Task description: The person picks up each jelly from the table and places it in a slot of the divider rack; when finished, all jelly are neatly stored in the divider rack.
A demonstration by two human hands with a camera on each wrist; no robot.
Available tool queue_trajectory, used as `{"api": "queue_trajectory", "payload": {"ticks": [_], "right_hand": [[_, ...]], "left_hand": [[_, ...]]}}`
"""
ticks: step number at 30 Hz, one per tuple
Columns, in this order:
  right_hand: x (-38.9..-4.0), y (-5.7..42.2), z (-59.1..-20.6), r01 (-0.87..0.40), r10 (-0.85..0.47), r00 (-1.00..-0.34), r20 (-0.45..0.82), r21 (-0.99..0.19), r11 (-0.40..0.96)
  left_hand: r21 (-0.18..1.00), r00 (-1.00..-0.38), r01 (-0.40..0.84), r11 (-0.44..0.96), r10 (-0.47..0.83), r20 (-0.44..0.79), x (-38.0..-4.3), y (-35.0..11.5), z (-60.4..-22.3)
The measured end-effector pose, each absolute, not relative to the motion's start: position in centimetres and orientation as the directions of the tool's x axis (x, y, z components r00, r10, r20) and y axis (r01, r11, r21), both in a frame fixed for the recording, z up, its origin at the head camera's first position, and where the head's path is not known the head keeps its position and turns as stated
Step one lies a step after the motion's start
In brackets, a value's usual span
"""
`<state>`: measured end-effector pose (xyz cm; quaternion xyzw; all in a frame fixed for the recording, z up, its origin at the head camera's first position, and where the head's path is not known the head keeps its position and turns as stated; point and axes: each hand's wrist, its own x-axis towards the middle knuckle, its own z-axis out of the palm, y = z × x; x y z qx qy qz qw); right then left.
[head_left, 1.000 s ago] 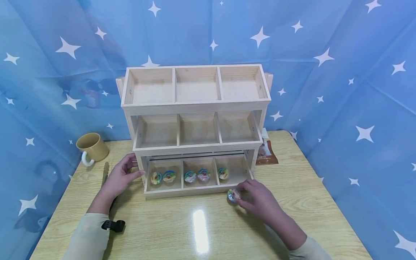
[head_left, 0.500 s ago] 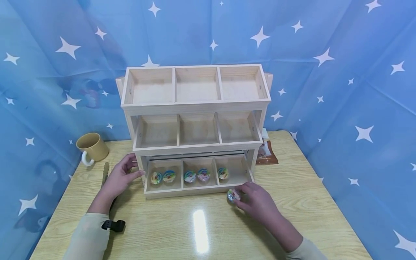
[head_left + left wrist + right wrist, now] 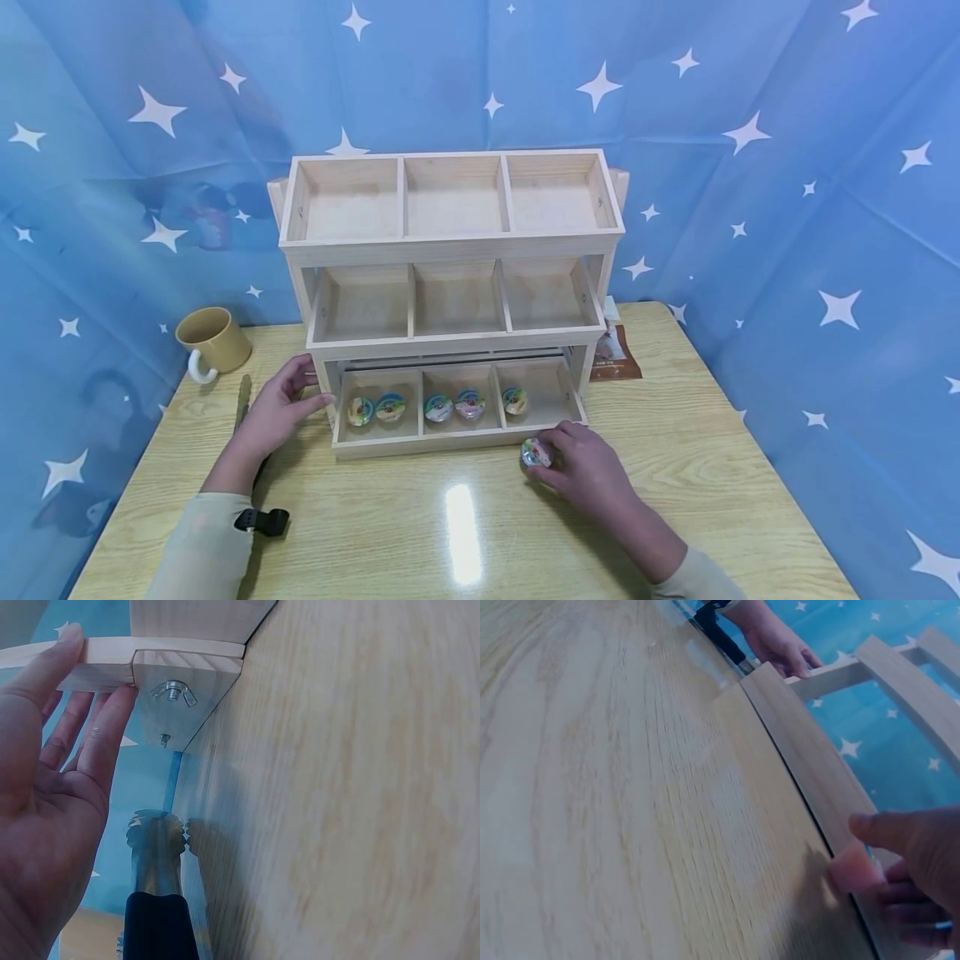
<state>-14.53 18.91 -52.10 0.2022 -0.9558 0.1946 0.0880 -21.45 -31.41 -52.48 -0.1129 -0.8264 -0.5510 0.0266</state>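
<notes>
In the head view, a three-tier wooden rack (image 3: 453,250) stands at the table's back, each tier split into three compartments. My left hand (image 3: 279,407) holds its left upright low down; the left wrist view shows the thumb on one side of the wood (image 3: 105,664) and fingers on the other. My right hand (image 3: 592,468) pinches a small jelly cup (image 3: 536,452) with a printed lid, just in front of the bottom tier's right end. The cup's pink side (image 3: 855,868) shows in the right wrist view. Several similar cups (image 3: 470,405) sit in the bottom tier.
A tan mug (image 3: 213,340) with a white handle stands at the back left. Metal tongs (image 3: 156,859) with a black handle lie beside my left arm. A brown packet (image 3: 617,357) lies behind the rack's right side. Blue star-patterned cloth (image 3: 750,208) surrounds the table.
My right hand has shifted slightly left along the rack's front with the jelly cup in its fingers. The left hand and the rack have stayed put.
</notes>
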Motion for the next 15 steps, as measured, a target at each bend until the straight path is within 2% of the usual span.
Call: {"api": "queue_trajectory", "payload": {"ticks": [15], "right_hand": [[-14.29, 18.97, -51.99, -0.461, -0.381, -0.886, 0.266, -0.398, 0.793]], "left_hand": [[0.899, -0.971, 0.224, 0.375, 0.162, 0.174, -21.38, -31.41, -52.42]]}}
